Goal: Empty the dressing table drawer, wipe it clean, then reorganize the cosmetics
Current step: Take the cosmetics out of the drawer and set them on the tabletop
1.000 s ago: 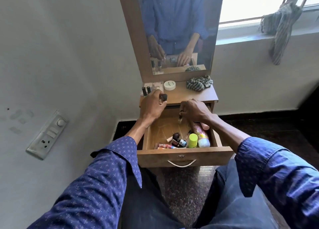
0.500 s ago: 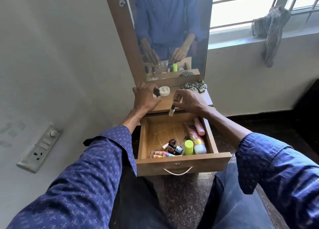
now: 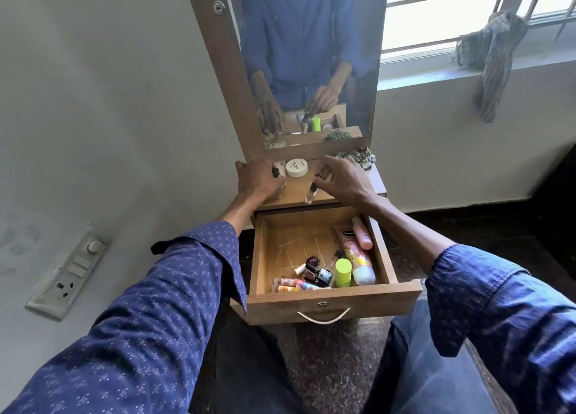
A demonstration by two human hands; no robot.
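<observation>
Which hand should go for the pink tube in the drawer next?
Right, probably. The pink tube lies against the drawer's right wall, just below the right hand, which pinches a small bottle on the tabletop. The left hand is farther left.

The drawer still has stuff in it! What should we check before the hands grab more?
1. Small clear glass bottle with black cap upright on wooden tabletop: ok.
2. Right hand free of it: not ok, fingers pinch the cap.
3. Left hand free: cannot tell.
4. Open wooden drawer emptied: not ok.
5. Room beside round white jar: ok.
</observation>
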